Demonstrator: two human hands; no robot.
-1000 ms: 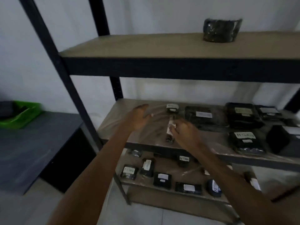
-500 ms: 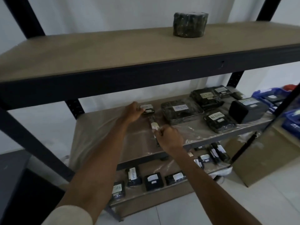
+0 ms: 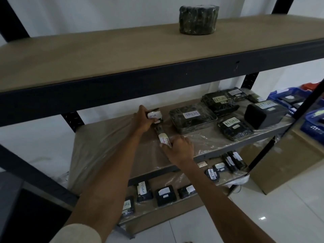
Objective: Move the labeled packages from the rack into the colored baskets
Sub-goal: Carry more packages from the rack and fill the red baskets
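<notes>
Left hand fingers curl round a small labeled package; right hand pinches a long narrow labeled package. Both packages sit on the rack's plastic-covered middle shelf, left of more packages marked RETURN. Blue baskets at far right.

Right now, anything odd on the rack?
Nothing spilled or damaged. Clear plastic sheet on the middle shelf is crumpled, overhanging its front edge. Round wrapped package on the top shelf shows no label. Left hand grips a small package, right hand a slim package.
</notes>
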